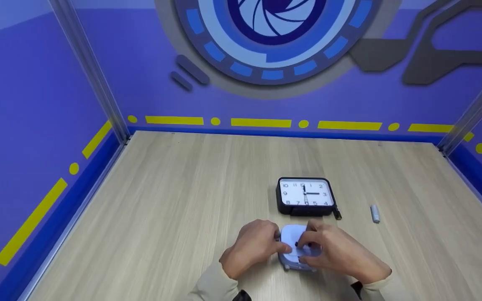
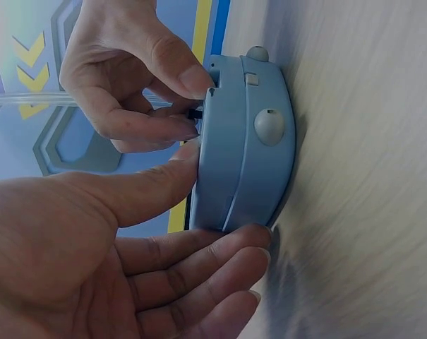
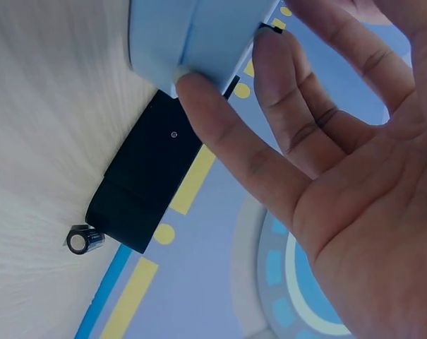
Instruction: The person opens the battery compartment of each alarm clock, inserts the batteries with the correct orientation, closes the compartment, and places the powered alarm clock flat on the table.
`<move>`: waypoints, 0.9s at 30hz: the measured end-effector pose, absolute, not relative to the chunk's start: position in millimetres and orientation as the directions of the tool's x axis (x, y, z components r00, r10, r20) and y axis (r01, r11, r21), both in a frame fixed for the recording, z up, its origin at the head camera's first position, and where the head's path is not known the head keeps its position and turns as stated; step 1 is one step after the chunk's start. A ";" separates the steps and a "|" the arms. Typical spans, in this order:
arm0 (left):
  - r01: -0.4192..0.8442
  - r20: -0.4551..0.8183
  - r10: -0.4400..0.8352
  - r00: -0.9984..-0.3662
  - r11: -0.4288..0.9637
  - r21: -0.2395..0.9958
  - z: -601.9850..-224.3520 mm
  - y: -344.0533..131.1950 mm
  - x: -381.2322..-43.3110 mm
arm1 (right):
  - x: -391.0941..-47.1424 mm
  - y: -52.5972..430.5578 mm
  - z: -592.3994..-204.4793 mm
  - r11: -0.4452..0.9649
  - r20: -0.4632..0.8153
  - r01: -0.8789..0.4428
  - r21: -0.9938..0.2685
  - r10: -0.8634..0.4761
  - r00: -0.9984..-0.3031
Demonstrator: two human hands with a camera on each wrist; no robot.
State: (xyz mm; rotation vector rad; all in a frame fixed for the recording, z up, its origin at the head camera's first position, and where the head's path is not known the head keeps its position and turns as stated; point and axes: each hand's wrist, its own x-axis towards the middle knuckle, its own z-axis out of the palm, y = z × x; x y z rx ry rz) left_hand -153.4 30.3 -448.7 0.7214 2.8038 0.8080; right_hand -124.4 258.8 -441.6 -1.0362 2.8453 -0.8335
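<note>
A light-blue rounded clock [image 1: 292,232] lies back up on the table, its face hidden. Small round feet [image 2: 270,127] stick out from its side. My left hand [image 1: 255,244] holds its left edge, thumb on top and fingers against the side. Over the back, my right hand [image 1: 335,248] has curled fingers and thumb at the recess and small black knobs [image 1: 296,243]. One right finger [image 3: 213,113] touches the clock's side in the right wrist view. What exactly the right fingertips pinch is partly hidden.
A black rectangular clock [image 1: 306,193] with a white dial lies just beyond, face up. A dark battery [image 1: 337,214] rests by its lower right corner. Farther right is a grey battery-like cylinder [image 1: 375,213]. Blue walls [image 1: 27,125] border the wooden table [image 1: 174,188].
</note>
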 end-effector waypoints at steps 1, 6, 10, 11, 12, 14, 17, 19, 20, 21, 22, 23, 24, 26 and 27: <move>0.409 0.002 0.481 -0.876 0.742 0.531 -448.5 30.3 -153.7 | -124.5 258.8 -441.5 0.639 0.174 -0.597 -0.484 -0.599 -0.782; 0.407 -0.003 0.482 -0.876 0.744 0.530 -447.1 30.6 -154.6 | -125.4 258.9 -440.5 0.641 0.146 -0.576 -0.507 -0.595 -0.791; 0.404 -0.013 0.495 -0.869 0.724 0.560 -447.4 29.8 -155.2 | -126.2 259.2 -439.9 0.645 0.121 -0.553 -0.528 -0.587 -0.800; 0.405 -0.013 0.500 -0.866 0.717 0.567 -447.7 29.4 -155.4 | -126.2 259.3 -439.9 0.645 0.118 -0.550 -0.530 -0.587 -0.801; 0.410 -0.009 0.503 -0.864 0.716 0.565 -447.9 29.1 -155.5 | -126.1 259.3 -440.1 0.644 0.118 -0.552 -0.530 -0.588 -0.800; 0.408 -0.016 0.507 -0.862 0.712 0.572 -449.6 28.3 -155.8 | -125.6 259.7 -440.7 0.638 0.120 -0.558 -0.530 -0.596 -0.794; 0.408 -0.016 0.506 -0.862 0.713 0.570 -450.5 26.9 -156.1 | -125.1 260.3 -441.4 0.625 0.128 -0.570 -0.533 -0.607 -0.784; 0.403 -0.018 0.505 -0.863 0.711 0.577 -451.1 26.1 -156.7 | -124.9 260.8 -441.5 0.615 0.136 -0.576 -0.538 -0.612 -0.780; 0.405 -0.015 0.505 -0.863 0.709 0.578 -451.3 25.9 -157.1 | -125.0 261.2 -441.4 0.612 0.139 -0.578 -0.540 -0.612 -0.778; 0.407 -0.012 0.505 -0.863 0.708 0.577 -451.0 25.7 -157.3 | -125.0 261.6 -441.0 0.611 0.136 -0.574 -0.545 -0.612 -0.780; 0.410 -0.009 0.507 -0.862 0.707 0.576 -451.1 25.6 -157.7 | -125.1 262.0 -440.6 0.611 0.133 -0.571 -0.548 -0.610 -0.781; 0.408 -0.011 0.508 -0.861 0.704 0.581 -450.9 25.5 -158.1 | -125.2 262.5 -440.2 0.613 0.128 -0.566 -0.551 -0.608 -0.784; 0.414 -0.008 0.510 -0.860 0.708 0.572 -450.7 25.6 -158.2 | -125.3 262.8 -439.9 0.614 0.128 -0.566 -0.550 -0.608 -0.784; 0.417 -0.009 0.512 -0.859 0.710 0.568 -450.2 25.7 -158.7 | -125.7 263.5 -439.5 0.616 0.130 -0.569 -0.545 -0.608 -0.783; 0.420 -0.009 0.512 -0.859 0.714 0.560 -449.9 25.9 -158.9 | -125.8 263.6 -439.4 0.617 0.133 -0.571 -0.541 -0.608 -0.782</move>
